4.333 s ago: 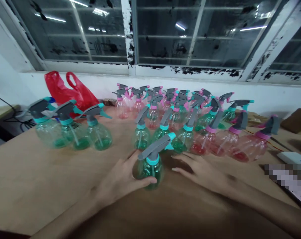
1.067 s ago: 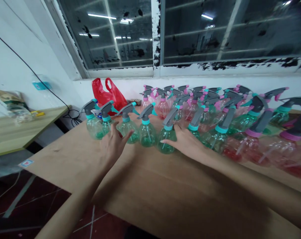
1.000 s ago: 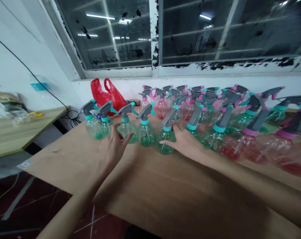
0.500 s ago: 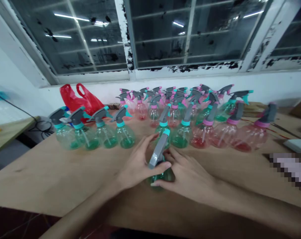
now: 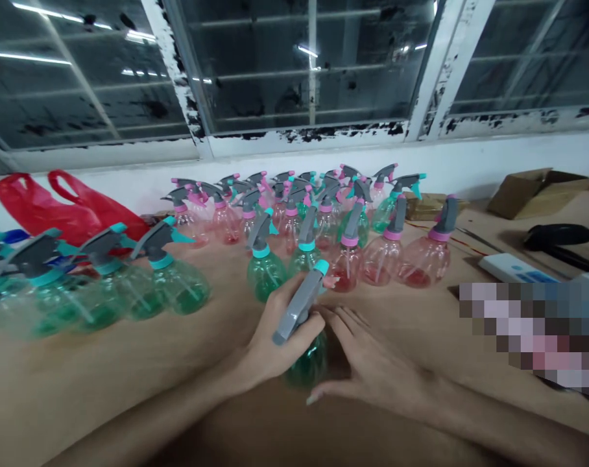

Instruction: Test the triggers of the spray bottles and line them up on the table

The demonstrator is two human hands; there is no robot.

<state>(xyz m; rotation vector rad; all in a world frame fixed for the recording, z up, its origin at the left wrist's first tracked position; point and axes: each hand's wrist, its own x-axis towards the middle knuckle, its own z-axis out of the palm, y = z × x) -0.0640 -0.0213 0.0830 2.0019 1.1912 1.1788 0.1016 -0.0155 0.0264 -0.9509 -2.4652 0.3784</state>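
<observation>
My left hand [image 5: 271, 340] is wrapped around the neck of a green spray bottle [image 5: 308, 363] with a grey and turquoise trigger head, its thumb in front just under the head. The bottle is right before me, and fingers cover part of its body. My right hand [image 5: 375, 363] is beside the bottle on the right, thumb and fingers apart, with nothing held in it. Just behind stand two green spray bottles [image 5: 265, 275] and, to their right, a row of pink spray bottles [image 5: 343, 275]. At the left is a row of green spray bottles [image 5: 182, 288].
Several more pink and green spray bottles [image 5: 226, 224] crowd near the wall. A red plastic bag [image 5: 100, 214] lies behind the left row. Toward the right are an open cardboard box [image 5: 530, 194], a black cabled object [image 5: 552, 237], a white device [image 5: 516, 267] and a blurred-out area.
The view has swung right. My left hand has closed around the bottle's neck, while my right hand has opened away from it. Compared with 4.3 s ago, the left row has gained a green bottle.
</observation>
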